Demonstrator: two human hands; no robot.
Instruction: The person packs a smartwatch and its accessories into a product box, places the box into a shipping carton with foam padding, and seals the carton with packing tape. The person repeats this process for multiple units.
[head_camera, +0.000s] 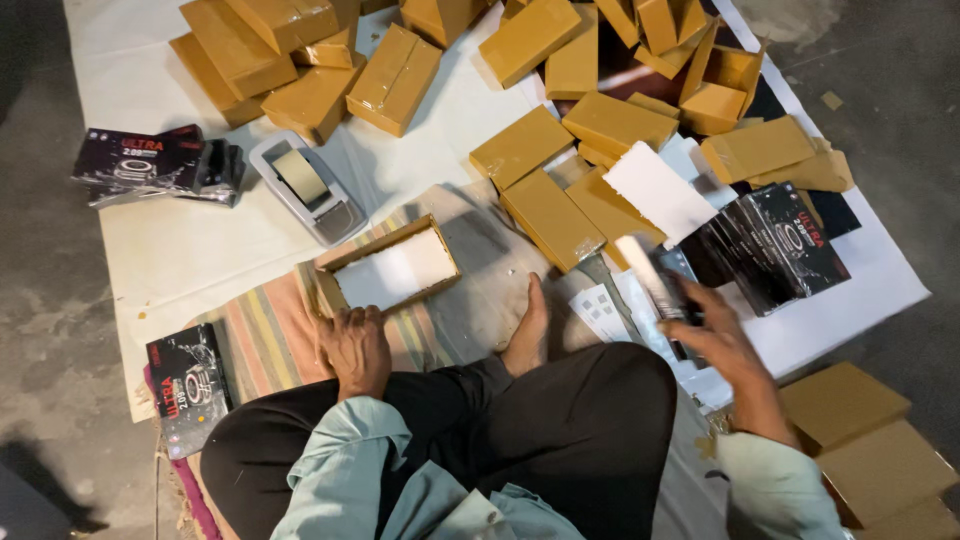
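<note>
Head view: person sits cross-legged on a striped mat (262, 335) laid over a white sheet (180, 250) on the floor. Left hand (354, 347) rests on the near edge of an open cardboard box (388, 268), fingers (350, 318) close together and curled over the rim; box lies flat just ahead of the knee, pale lining inside. Right hand (722, 345) is out to the right, fingers wrapped round a slim pale item (648, 272), blurred, can't tell exactly what it is; it sticks up and away from the hand, above white paper slips (607, 312). Bare foot (528, 330) sits between the two hands. Just beyond right hand: stack of black glossy packets (775, 245) and a white foam sheet (657, 190). Tape dispenser (305, 186) lies beyond the open box, near it. Many closed brown boxes (395, 78) are scattered across the far sheet. More black packets far left (150, 163) and by the left knee (188, 385).
</note>
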